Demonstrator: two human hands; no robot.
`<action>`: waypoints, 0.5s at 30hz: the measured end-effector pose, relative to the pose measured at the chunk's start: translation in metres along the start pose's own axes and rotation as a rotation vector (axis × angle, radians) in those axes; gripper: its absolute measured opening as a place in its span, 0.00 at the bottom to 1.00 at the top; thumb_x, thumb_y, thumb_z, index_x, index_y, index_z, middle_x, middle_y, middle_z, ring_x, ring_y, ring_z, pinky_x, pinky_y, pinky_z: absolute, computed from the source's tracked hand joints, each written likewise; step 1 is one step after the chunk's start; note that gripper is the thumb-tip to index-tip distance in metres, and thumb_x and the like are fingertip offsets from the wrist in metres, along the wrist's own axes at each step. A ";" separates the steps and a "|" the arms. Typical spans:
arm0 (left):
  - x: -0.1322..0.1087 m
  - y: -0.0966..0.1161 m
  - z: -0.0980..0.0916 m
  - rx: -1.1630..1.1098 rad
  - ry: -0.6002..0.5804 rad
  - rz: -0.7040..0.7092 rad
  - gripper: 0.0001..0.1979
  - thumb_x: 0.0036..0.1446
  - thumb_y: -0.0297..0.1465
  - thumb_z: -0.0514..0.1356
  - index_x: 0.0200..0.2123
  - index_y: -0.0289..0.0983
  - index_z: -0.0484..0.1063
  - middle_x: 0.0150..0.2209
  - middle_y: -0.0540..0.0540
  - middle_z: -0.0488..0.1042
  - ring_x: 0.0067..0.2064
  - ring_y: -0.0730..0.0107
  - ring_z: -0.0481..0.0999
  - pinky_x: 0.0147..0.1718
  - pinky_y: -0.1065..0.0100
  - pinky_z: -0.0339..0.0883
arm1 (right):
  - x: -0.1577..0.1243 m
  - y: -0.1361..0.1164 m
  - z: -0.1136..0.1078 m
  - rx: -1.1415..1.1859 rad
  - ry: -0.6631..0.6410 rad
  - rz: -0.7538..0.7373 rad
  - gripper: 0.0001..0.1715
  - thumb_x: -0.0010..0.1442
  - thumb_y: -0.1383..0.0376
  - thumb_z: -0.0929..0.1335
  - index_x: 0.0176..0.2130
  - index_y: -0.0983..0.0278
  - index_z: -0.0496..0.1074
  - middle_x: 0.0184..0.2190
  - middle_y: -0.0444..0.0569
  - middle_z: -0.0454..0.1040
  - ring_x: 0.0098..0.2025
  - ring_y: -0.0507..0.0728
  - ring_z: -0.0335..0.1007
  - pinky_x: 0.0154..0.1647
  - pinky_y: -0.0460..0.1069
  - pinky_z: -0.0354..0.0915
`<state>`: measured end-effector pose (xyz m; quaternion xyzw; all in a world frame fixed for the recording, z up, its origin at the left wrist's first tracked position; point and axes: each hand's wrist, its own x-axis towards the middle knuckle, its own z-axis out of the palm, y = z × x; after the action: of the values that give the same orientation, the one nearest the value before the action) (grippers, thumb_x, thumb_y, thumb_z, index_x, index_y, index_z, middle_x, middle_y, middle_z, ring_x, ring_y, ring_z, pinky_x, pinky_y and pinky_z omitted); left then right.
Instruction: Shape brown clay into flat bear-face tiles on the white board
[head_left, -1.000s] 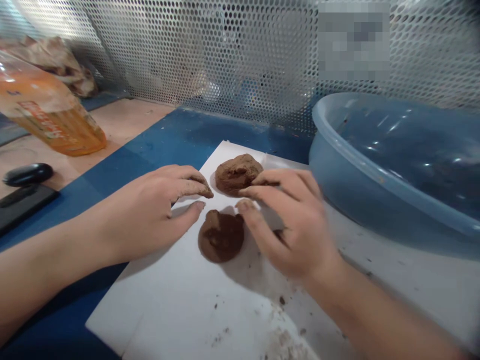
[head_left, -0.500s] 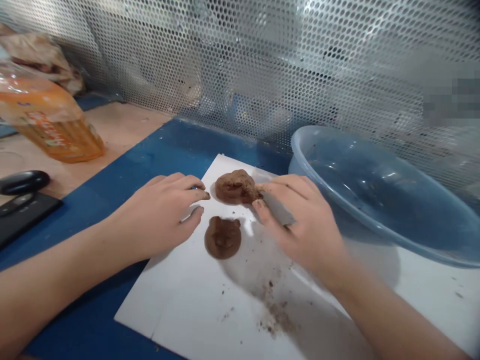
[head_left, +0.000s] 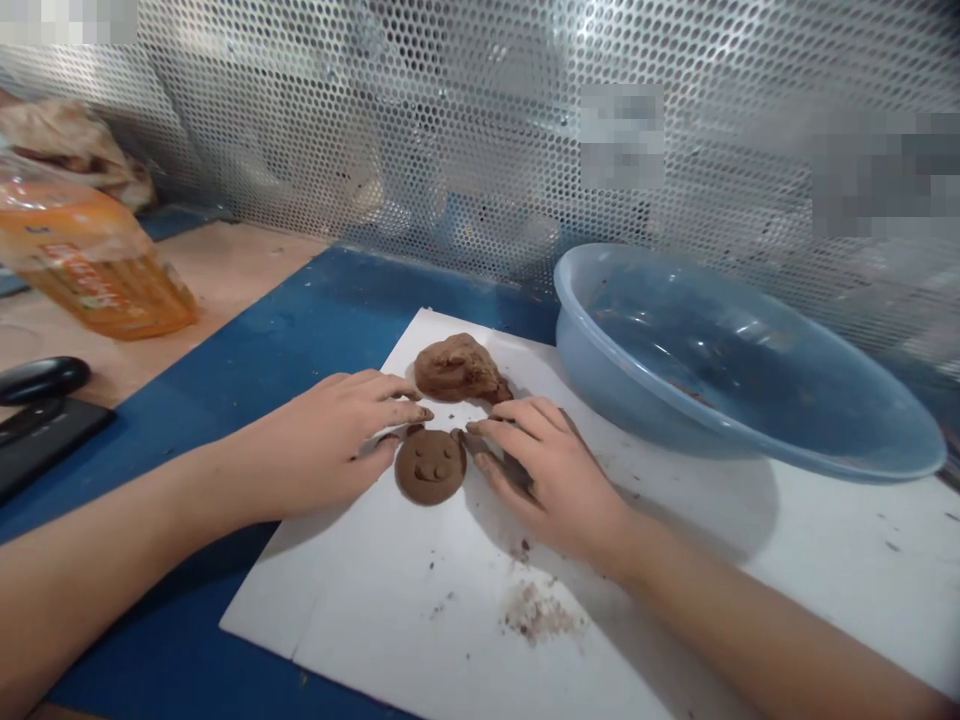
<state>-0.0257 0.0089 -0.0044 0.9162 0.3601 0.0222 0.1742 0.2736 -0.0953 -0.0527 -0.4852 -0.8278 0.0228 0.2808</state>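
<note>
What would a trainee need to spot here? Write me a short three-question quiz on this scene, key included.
1. Which of these is nearest the brown disc?
A. Orange bottle
B. Brown lump
C. Metal mesh

2. True or false: in the picture, the blue basin is to the right of the disc.

3. Fill in the colour: the left hand and the right hand are both smudged ____ at the tips.

Key: 1. B; 2. True; 3. brown.
</note>
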 end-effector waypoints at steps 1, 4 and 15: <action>0.001 -0.002 0.001 0.002 0.000 0.003 0.27 0.77 0.45 0.50 0.70 0.63 0.79 0.78 0.54 0.76 0.80 0.53 0.74 0.82 0.34 0.72 | 0.002 0.001 0.000 0.010 -0.006 -0.008 0.16 0.82 0.65 0.70 0.64 0.60 0.82 0.57 0.56 0.84 0.60 0.67 0.78 0.64 0.65 0.76; 0.001 -0.006 0.002 0.004 0.014 0.006 0.27 0.77 0.47 0.50 0.71 0.66 0.77 0.78 0.56 0.75 0.80 0.54 0.75 0.82 0.33 0.72 | 0.005 0.001 0.000 0.034 -0.007 -0.065 0.17 0.81 0.66 0.70 0.64 0.61 0.83 0.56 0.55 0.84 0.57 0.66 0.77 0.63 0.64 0.77; -0.002 -0.013 -0.003 0.053 0.104 0.014 0.23 0.77 0.50 0.52 0.67 0.68 0.79 0.76 0.58 0.78 0.77 0.55 0.78 0.81 0.37 0.74 | 0.005 0.004 -0.002 0.093 0.037 -0.080 0.18 0.84 0.59 0.71 0.64 0.62 0.86 0.59 0.57 0.86 0.60 0.68 0.78 0.63 0.67 0.77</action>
<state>-0.0362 0.0168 -0.0057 0.9207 0.3625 0.0614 0.1308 0.2762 -0.0900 -0.0500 -0.4384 -0.8393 0.0412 0.3190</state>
